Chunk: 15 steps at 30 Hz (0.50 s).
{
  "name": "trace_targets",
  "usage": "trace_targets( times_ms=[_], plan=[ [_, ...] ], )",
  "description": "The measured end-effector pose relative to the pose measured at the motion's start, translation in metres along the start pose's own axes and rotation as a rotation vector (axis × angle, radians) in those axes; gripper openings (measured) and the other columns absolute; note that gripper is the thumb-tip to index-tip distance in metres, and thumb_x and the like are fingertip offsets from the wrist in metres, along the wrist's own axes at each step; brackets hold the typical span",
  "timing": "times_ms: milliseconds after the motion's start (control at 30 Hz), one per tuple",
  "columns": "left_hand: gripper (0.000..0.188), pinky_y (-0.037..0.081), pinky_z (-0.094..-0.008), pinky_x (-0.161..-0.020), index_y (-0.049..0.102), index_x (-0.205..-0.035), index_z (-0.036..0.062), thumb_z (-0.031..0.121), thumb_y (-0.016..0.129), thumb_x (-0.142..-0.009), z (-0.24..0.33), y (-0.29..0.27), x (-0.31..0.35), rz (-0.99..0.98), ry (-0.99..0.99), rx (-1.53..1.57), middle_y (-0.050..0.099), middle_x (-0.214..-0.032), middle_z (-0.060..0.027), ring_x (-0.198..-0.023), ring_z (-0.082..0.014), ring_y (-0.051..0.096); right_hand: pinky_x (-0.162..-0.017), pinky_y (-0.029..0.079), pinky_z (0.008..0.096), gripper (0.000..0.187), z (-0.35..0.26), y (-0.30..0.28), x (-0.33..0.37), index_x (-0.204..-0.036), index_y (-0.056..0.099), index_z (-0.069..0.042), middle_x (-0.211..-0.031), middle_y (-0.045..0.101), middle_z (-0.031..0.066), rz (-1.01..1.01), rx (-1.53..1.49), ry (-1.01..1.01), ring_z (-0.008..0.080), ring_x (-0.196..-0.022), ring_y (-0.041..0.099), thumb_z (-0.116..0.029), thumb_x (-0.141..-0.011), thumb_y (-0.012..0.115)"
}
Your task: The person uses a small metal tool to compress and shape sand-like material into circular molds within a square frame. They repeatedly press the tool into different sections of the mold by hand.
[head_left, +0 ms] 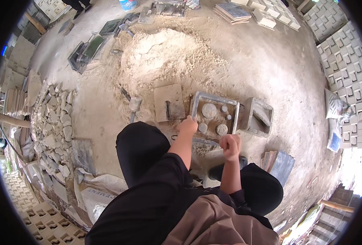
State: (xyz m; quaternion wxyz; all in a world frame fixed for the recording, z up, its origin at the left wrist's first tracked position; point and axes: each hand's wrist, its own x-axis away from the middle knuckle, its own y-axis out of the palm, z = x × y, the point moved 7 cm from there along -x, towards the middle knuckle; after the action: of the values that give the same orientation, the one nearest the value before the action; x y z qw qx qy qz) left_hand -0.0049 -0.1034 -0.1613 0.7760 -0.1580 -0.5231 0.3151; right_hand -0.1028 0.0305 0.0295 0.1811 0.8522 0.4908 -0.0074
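A square metal block mould (pixel 194 107) lies on the ground in front of me, with a grey-brown fill inside. Several round pieces stand in it, the largest a pale disc (pixel 209 110). My left hand (pixel 188 125) is closed at the mould's near left edge, its fingertips partly hidden. At the near right corner my right hand (pixel 230 146) makes a fist; what it holds, if anything, is hidden. Left of the mould lies a square plate with a dark handle (pixel 168 109). A small trowel-like tool (pixel 135 103) rests beside that plate.
Beyond is a heap of pale powder (pixel 160 53). A grey trough (pixel 261 131) stands right of the mould, with stacked flat plates (pixel 283 167) nearer me. Broken rubble (pixel 52 130) lines the left. More moulds (pixel 92 47) lie at the back left, and pale blocks (pixel 266 18) at the back right.
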Motion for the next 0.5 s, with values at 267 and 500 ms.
trace_targets(
  times_ms=[267, 500],
  plan=[
    [0.042, 0.040, -0.0503, -0.080, 0.053, -0.108, 0.0105, 0.039, 0.025, -0.092, -0.011, 0.022, -0.019, 0.345, 0.301, 0.067, 0.055, -0.103, -0.0109, -0.097, -0.0309, 0.052, -0.034, 0.019, 0.0264, 0.042, -0.005, 0.002, -0.010, -0.042, 0.028, -0.007, -0.038, 0.027, 0.0017, -0.011, 0.107, -0.065, 0.0116, -0.032, 0.026, -0.015, -0.081, 0.038],
    [0.040, 0.038, -0.0469, -0.083, 0.052, -0.107, 0.0105, 0.039, 0.028, -0.092, -0.015, 0.019, -0.023, 0.400, 0.233, 0.164, 0.053, -0.107, -0.0091, -0.101, -0.0290, 0.049, -0.034, 0.022, 0.0254, 0.040, -0.007, -0.012, -0.026, -0.044, 0.030, -0.005, -0.041, 0.031, 0.0030, 0.153, 0.009, -0.134, 0.0114, -0.035, 0.028, -0.016, -0.081, 0.039]
  ],
)
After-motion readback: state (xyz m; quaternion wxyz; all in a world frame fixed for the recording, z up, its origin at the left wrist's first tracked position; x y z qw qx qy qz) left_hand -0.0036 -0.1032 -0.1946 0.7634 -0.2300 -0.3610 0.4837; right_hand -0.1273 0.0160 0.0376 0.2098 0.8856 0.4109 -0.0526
